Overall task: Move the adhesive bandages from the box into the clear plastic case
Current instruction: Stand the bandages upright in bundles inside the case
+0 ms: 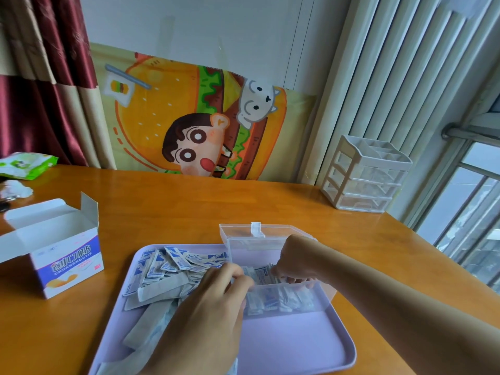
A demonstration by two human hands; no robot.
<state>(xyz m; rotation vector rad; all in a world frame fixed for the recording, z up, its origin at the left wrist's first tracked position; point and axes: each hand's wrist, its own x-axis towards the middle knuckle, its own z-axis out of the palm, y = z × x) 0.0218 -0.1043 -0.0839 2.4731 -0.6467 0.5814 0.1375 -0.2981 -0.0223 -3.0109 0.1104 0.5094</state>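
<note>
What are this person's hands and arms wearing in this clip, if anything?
Nothing visible. The left hand and right hand are bare, with no gloves, rings or watch in view. Both forearms are uncovered up to the frame edge, so no sleeve shows.

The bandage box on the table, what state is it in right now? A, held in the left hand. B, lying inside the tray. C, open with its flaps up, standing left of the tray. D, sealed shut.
C: the bandage box stands on the table left of the lilac tray, flaps raised, with neither hand touching it.
</note>
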